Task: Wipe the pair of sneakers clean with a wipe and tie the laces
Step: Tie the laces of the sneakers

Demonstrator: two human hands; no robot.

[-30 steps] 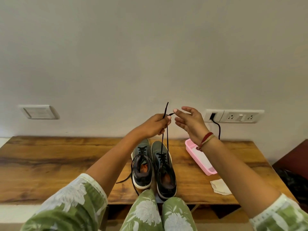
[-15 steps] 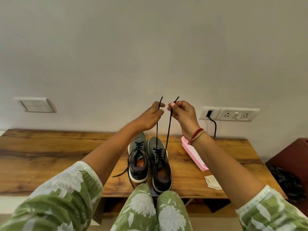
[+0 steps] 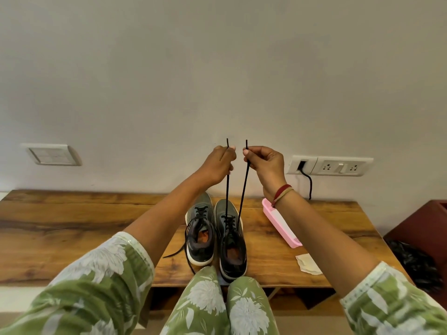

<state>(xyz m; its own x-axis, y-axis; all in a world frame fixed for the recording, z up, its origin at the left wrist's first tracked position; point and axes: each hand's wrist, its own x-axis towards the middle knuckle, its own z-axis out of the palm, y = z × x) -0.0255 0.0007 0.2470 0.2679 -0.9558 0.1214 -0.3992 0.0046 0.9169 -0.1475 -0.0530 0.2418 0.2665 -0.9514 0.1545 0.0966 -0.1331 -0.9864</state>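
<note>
Two grey-green sneakers stand side by side on the wooden table (image 3: 72, 228), toes toward the wall. The right sneaker (image 3: 231, 240) has both black lace ends (image 3: 243, 189) pulled straight up and taut. My left hand (image 3: 219, 165) pinches one lace end and my right hand (image 3: 264, 163) pinches the other, both raised above the shoe with a small gap between them. The left sneaker (image 3: 200, 230) has loose laces trailing onto the table. A crumpled used wipe (image 3: 308, 263) lies near the table's front right edge.
A pink wipe packet (image 3: 281, 222) lies right of the sneakers. On the wall are a switch plate (image 3: 54, 154) at left and a socket strip (image 3: 331, 165) with a black cable at right. A dark red bin (image 3: 425, 228) with a black bag stands beside the table.
The two lace ends, held together near my left hand a second ago, are now split, one per hand, and pulled up straight and parallel. The view has tilted up slightly.
</note>
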